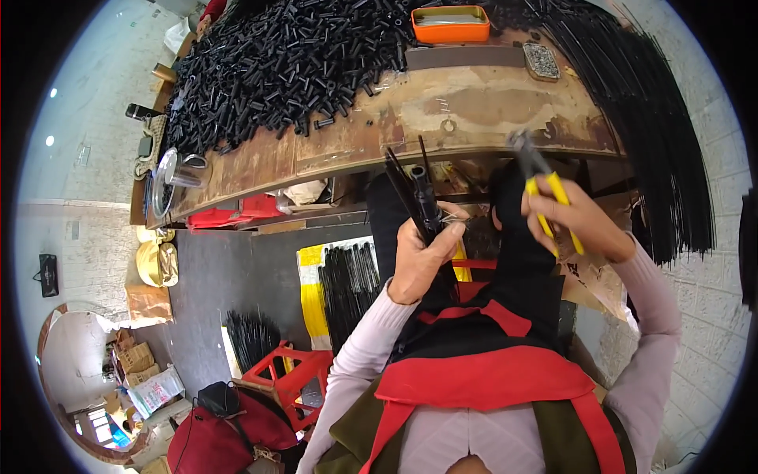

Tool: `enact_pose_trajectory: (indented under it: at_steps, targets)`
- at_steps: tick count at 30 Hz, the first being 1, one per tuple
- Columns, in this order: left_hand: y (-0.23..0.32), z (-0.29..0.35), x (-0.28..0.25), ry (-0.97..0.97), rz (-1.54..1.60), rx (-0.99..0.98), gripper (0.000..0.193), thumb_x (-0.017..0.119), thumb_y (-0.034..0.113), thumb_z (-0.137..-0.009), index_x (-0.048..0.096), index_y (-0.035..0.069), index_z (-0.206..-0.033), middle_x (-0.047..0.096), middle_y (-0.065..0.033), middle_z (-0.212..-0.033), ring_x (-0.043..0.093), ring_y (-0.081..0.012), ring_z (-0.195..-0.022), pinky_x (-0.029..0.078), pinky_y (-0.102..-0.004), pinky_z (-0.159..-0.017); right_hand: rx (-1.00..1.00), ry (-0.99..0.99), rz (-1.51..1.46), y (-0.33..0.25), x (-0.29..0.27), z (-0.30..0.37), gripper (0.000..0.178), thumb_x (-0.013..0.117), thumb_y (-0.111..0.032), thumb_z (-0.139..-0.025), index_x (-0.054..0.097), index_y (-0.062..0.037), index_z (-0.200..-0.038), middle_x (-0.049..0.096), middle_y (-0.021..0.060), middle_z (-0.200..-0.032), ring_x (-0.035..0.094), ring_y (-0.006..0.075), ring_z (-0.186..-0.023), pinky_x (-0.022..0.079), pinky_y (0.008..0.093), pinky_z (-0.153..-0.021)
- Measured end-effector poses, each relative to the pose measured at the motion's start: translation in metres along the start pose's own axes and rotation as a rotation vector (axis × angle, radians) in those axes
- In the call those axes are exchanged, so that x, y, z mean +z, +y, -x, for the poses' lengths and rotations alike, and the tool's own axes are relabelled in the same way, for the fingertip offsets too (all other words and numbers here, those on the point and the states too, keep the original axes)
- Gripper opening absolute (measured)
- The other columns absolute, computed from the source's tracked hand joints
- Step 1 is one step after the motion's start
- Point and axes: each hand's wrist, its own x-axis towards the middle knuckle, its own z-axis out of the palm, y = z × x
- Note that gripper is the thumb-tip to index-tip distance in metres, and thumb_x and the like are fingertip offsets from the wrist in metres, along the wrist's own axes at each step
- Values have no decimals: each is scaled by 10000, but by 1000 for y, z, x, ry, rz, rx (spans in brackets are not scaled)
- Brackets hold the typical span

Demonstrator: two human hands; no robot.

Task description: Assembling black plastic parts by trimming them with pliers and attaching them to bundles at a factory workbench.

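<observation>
My left hand [422, 259] is closed around a few black rods [401, 186] and a short black tube [426, 193], held upright over my lap below the table edge. Thin pale wire-like pieces [454, 218] stick out near its thumb. My right hand [584, 220] grips yellow-handled pliers [538, 164], their metal jaws pointing up toward the table edge. The jaws are blurred, and I cannot tell whether they are closed. Pliers and rods are apart.
A wooden table [482, 95] bears a heap of short black tubes [292, 71], an orange tray [450, 25] and a small box of metal bits [541, 62]. Long black rods [671, 158] hang over its right end. Left of my lap are rod bundles [347, 284] and a red crate [296, 371].
</observation>
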Motion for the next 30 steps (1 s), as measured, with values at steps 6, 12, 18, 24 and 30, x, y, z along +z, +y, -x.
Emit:
enact_pose_trajectory:
  at_steps: [6, 12, 18, 24, 30]
  targets:
    - [0, 7, 0, -11, 13, -14, 280, 693, 189, -940, 624, -17, -1118, 477, 55, -657, 390, -25, -546, 273, -195, -489, -413, 46, 545, 9, 52, 28, 337, 582, -61, -934, 553, -11, -1266, 626, 177, -1021, 633, 321, -958, 483, 383, -832]
    - [1, 14, 0, -135, -61, 34, 459, 712, 344, -920, 599, -32, -1158, 483, 46, -667, 403, -37, -562, 304, -196, -507, -417, 53, 581, 20, 68, 23, 388, 589, -72, -940, 525, -18, -1319, 616, 169, -1155, 622, 315, -1022, 482, 386, -874]
    - [2, 14, -1, -149, -100, 8, 596, 730, 406, -889, 542, -80, -1178, 473, 9, -642, 412, -73, -527, 323, -227, -494, -426, 61, 597, 10, 65, 24, 466, 638, -112, -927, 486, -49, -1363, 638, 164, -1107, 664, 315, -874, 519, 381, -766]
    - [10, 17, 4, -371, -29, -34, 532, 746, 369, -886, 617, 0, -1247, 601, 46, -802, 470, -26, -627, 365, -179, -558, 378, -440, -253, -5, 65, 41, 446, 792, -137, -805, 506, -14, -1125, 575, 97, -661, 571, 145, -567, 446, 263, -567]
    - [12, 6, 7, -173, -178, -37, 629, 705, 372, -919, 515, -84, -1309, 463, 23, -657, 450, -76, -594, 372, -222, -555, -627, 328, 951, 5, 60, 39, 415, 643, -142, -879, 489, 11, -1232, 557, 169, -940, 597, 349, -819, 498, 391, -703]
